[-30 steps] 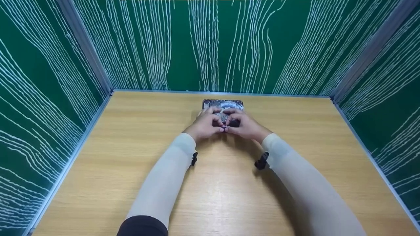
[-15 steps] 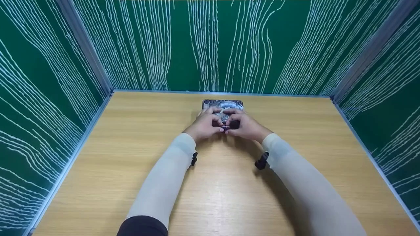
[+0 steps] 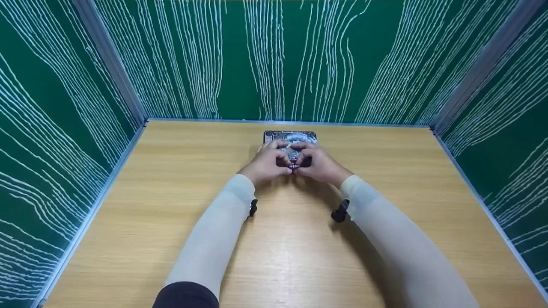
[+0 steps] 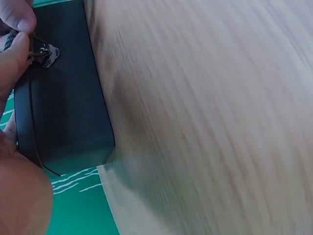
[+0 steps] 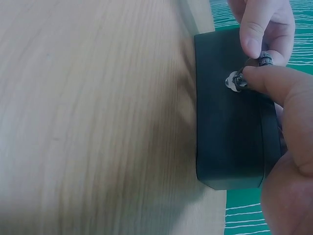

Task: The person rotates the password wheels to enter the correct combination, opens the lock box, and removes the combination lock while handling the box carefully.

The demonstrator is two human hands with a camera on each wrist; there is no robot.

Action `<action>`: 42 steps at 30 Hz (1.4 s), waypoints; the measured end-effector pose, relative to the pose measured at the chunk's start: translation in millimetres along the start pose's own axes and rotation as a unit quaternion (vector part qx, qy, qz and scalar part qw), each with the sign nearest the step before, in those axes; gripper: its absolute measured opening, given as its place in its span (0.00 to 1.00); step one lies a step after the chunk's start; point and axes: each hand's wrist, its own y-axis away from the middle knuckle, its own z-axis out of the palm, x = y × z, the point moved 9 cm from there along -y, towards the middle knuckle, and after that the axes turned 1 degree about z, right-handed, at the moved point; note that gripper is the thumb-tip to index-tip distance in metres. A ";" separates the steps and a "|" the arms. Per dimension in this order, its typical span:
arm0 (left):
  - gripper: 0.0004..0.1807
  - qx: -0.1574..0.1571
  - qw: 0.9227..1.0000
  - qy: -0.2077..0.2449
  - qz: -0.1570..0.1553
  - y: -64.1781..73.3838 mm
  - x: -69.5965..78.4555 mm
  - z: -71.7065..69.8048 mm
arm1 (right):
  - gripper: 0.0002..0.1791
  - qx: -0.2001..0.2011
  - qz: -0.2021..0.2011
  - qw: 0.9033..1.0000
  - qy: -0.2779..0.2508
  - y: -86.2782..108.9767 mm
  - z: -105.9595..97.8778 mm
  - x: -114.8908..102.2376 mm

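Note:
At the far middle of the table is a dark box (image 4: 68, 103) with a patterned lid (image 3: 302, 137). A small combination padlock (image 5: 265, 58) with ridged number dials hangs by its shackle from a metal hasp (image 5: 235, 82) on the box's near side. My left hand (image 3: 267, 162) pinches the padlock from the left between thumb and forefinger. From the other side my right hand (image 3: 323, 166) pinches it, thumb near the hasp in the right wrist view. The other fingers of both hands lie over the lid, and much of the padlock is hidden by fingertips.
The wooden table (image 3: 274, 239) runs back to a green wall (image 3: 235, 64) with white wavy lines. Similar green panels and grey metal posts (image 3: 113, 64) bound both sides. Small black wrist devices (image 3: 341, 210) are strapped to both arms.
The fingertips have shifted slightly on the padlock, and less of its light dials shows between them. Both hands and the box stay in place.

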 end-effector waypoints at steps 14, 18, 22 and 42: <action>0.10 -0.001 1.000 0.015 0.016 1.2 3.2 -2.8 | 0.08 0.003 -0.008 1.000 -0.003 -0.6 -2.3 0.1; 0.11 0.000 1.000 0.018 0.018 1.0 2.5 -2.8 | 0.08 -0.001 -0.002 1.000 0.000 -0.6 -1.4 1.7; 0.13 0.001 0.999 0.028 0.024 0.6 2.2 -3.0 | 0.08 0.000 -0.004 1.000 0.001 -1.0 -1.2 2.0; 0.12 0.005 0.999 0.018 0.039 -2.0 3.3 -3.8 | 0.07 0.006 -0.016 1.000 -0.010 -1.1 -1.6 -1.5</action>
